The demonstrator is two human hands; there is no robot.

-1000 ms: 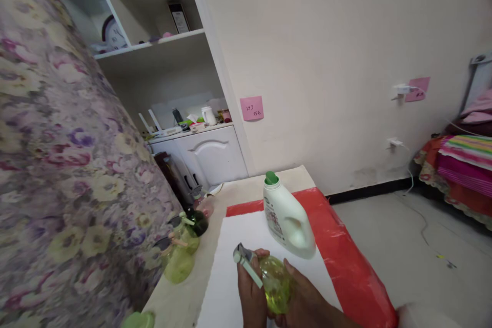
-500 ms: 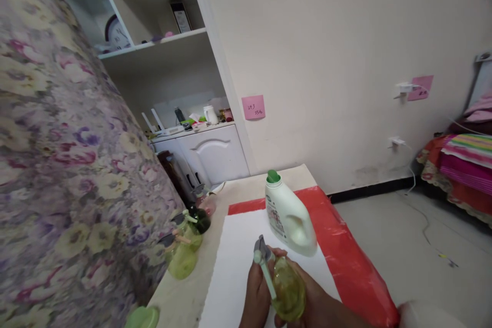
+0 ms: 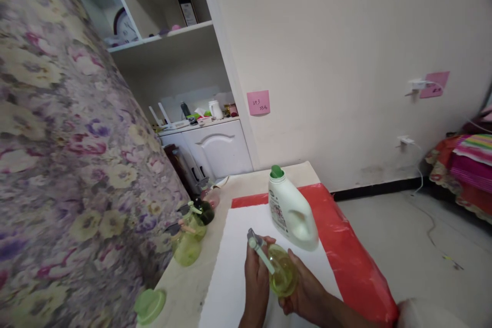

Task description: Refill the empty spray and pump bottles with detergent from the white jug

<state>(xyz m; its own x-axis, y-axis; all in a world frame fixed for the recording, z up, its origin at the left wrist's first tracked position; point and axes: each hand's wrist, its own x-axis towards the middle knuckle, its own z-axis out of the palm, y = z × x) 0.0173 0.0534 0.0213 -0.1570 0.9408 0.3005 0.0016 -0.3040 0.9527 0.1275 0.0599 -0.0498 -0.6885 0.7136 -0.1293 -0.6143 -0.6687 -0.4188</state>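
Note:
A translucent yellow-green spray bottle (image 3: pixel 283 272) with a grey and pale green trigger head is held tilted over the white sheet. My left hand (image 3: pixel 257 278) is closed around its neck, just below the spray head. With my right hand (image 3: pixel 303 289) I grip the bottle's body from the right and below; some of those fingers are hidden behind it. Just beyond my hands stands a pale green detergent jug (image 3: pixel 294 215), its dark green spout uncapped. At the table's lower left lies a light green cap (image 3: pixel 149 306).
Several more spray bottles (image 3: pixel 188 248) line the table's left edge beside a floral curtain (image 3: pixel 77 164). Under the white sheet (image 3: pixel 226 266) is a red covering (image 3: pixel 346 246). A white cabinet (image 3: pixel 215 148) and the wall border the far end. A cable (image 3: pixel 432 225) lies on the floor at right.
My hands and the spray bottle have shifted slightly up and left in view. The camera view has turned a little; more of the light green cap shows. The hold on the bottle stays.

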